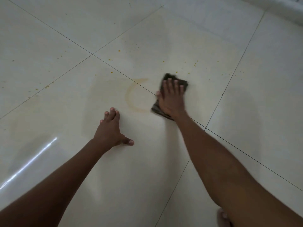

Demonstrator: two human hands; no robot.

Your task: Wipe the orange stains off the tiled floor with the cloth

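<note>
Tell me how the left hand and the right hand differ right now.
The right hand lies flat on the dark cloth; the left hand rests bare on the tiled floor. The right hand reaches farther forward, beside the orange ring stain; the left hand sits nearer. Both are palm-down.

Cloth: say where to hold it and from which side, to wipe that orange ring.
Keep the right hand flat on top of the cloth, palm down, coming from above. It is a thin folded pad lying flat on the floor, so there is no edge worth pinching. Spread fingers probably press more of it onto the tile. The ring lies just left of it; the left hand braces on the floor.
</note>
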